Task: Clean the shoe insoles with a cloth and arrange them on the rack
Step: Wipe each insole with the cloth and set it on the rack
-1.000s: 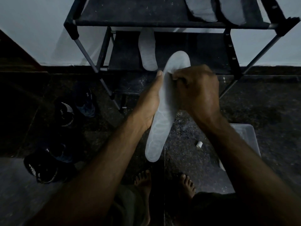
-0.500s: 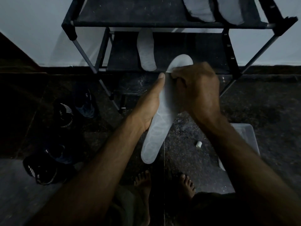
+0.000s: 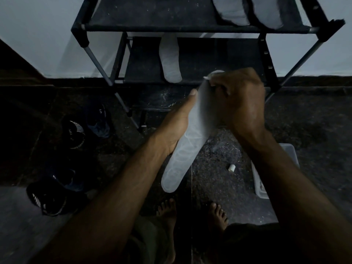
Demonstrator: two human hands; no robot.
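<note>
Above the floor, before the shoe rack [image 3: 190, 27], the left hand [image 3: 177, 126] props a pale insole [image 3: 187, 147] from behind, fingers straight, giving a firm backing. The right hand [image 3: 242, 100] curls at its upper end, apparently wiping; no cloth is visible.

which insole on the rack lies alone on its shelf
The pale grey insole on the lower shelf of the black rack lies alone; the other two insoles lie side by side on the top shelf.
</note>
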